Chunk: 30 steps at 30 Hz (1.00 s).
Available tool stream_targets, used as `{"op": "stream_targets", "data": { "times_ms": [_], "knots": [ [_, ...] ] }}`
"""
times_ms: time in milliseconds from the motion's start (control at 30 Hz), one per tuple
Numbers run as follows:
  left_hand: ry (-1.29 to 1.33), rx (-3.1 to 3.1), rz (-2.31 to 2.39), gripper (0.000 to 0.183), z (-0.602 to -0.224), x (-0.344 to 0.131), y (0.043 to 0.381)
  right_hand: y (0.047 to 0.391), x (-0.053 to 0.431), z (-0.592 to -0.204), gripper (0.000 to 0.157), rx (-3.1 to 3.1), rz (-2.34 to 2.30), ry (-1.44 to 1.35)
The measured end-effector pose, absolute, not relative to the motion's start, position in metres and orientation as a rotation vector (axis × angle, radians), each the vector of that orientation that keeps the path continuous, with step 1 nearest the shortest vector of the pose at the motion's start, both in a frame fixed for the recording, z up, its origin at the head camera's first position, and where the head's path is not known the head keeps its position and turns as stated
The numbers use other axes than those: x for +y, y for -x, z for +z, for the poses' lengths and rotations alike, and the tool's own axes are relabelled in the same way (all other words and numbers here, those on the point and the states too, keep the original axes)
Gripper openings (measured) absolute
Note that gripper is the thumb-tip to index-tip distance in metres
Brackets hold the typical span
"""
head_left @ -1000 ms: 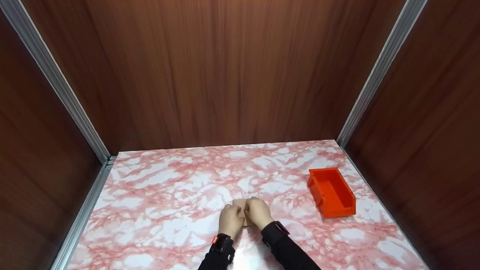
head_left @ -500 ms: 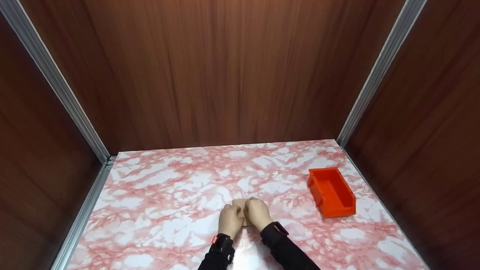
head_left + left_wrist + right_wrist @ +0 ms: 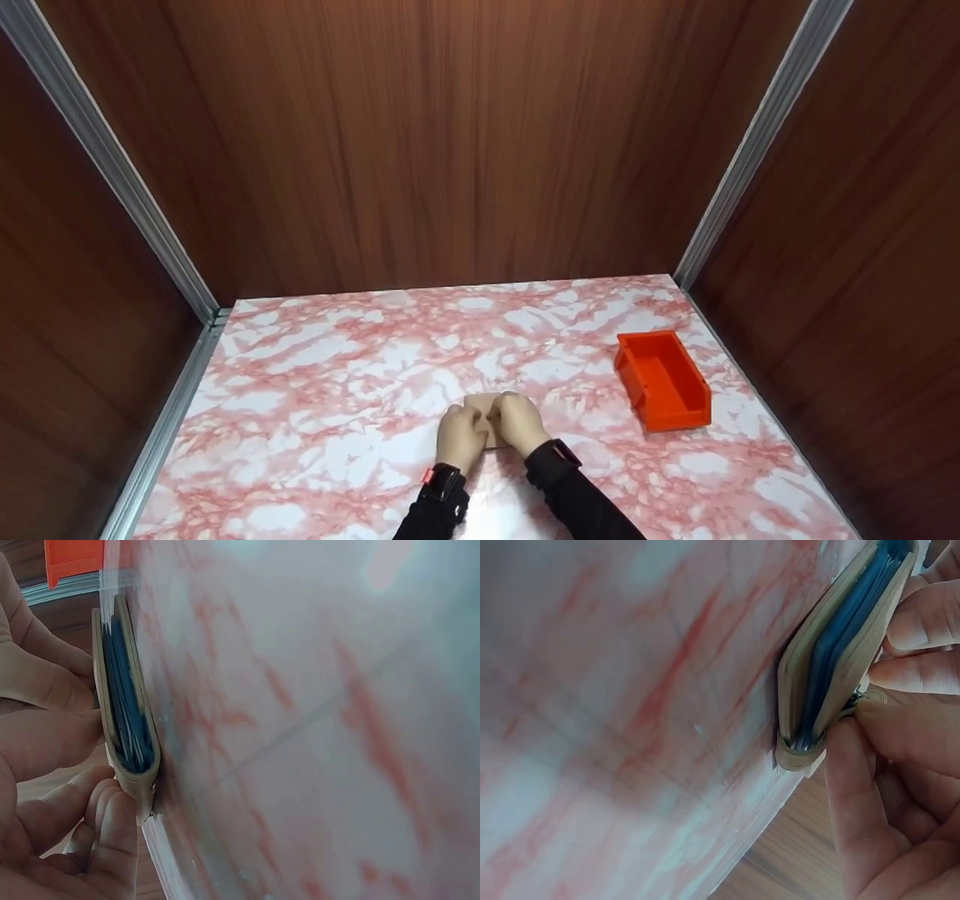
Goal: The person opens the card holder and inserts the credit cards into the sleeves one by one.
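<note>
A small tan card holder (image 3: 495, 439) stands out flat on the table between the two hands in the head view. Its blue inner sleeves (image 3: 129, 716) show edge-on in the left wrist view, between the folded covers. My left hand (image 3: 459, 436) holds the card holder by its left side, fingers bent against the cover. My right hand (image 3: 519, 421) pinches at its right side. In the right wrist view, thumb and finger are at a small tab (image 3: 873, 696) on the card holder (image 3: 793, 690); the fingers partly hide that tab. The hands almost meet.
An orange open-fronted bin (image 3: 664, 382) stands on the right of the red-and-white marbled table (image 3: 315, 390). Brown wood-grain panels (image 3: 450, 150) rise at the back and both sides, with metal rails (image 3: 112, 157) at the corners.
The head view has tilted slightly. My right hand first edged closer to the left, then back a little to the right. The card holder stays in place between them.
</note>
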<state>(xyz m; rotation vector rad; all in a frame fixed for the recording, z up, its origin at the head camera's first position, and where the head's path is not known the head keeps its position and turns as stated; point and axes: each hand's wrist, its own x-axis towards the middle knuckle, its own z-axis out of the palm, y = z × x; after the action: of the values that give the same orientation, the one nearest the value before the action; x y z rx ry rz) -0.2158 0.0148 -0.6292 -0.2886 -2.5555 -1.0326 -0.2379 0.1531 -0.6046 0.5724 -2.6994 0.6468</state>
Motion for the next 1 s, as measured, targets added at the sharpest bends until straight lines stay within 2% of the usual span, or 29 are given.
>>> {"op": "stream_targets", "data": {
  "times_ms": [1000],
  "knots": [
    [0.275, -2.539, -1.047, 0.023, -0.6301, 0.0153, 0.2167, 0.2296, 0.1495, -0.6076, 0.013, -2.650, 0.372, -0.695]
  ]
}}
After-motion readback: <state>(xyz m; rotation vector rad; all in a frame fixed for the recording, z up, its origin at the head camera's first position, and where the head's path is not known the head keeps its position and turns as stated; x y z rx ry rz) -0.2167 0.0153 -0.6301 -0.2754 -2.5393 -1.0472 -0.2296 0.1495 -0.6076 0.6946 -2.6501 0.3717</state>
